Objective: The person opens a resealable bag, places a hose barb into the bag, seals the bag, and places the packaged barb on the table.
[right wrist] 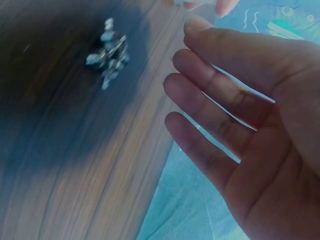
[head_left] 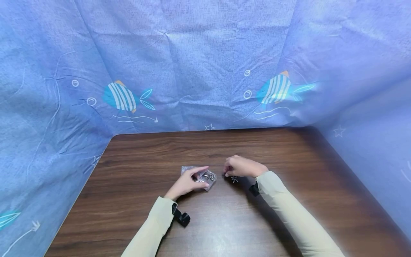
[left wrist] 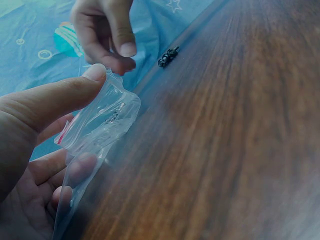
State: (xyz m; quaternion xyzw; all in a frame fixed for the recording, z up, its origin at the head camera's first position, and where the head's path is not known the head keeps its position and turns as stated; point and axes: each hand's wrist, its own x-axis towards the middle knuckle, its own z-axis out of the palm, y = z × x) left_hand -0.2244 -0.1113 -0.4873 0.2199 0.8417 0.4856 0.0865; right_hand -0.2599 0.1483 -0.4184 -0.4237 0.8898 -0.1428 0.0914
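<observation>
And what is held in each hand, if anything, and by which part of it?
The left hand holds the clear plastic bag near its red-marked edge, between thumb and fingers. Whether the right hand pinches something small cannot be told.

On the table [head_left: 221,225] lies a pile of small parts [head_left: 234,179]; left of it is a bag [head_left: 208,181], seemingly with more inside; behind hangs a curtain [head_left: 208,71].

The left sleeve [head_left: 150,225] and right sleeve [head_left: 290,210] are long and pale cream, lightly creased. The left wrist camera [head_left: 184,219], rounded, and its strap [head_left: 174,210] are black; so is the right wrist camera [head_left: 254,190].
</observation>
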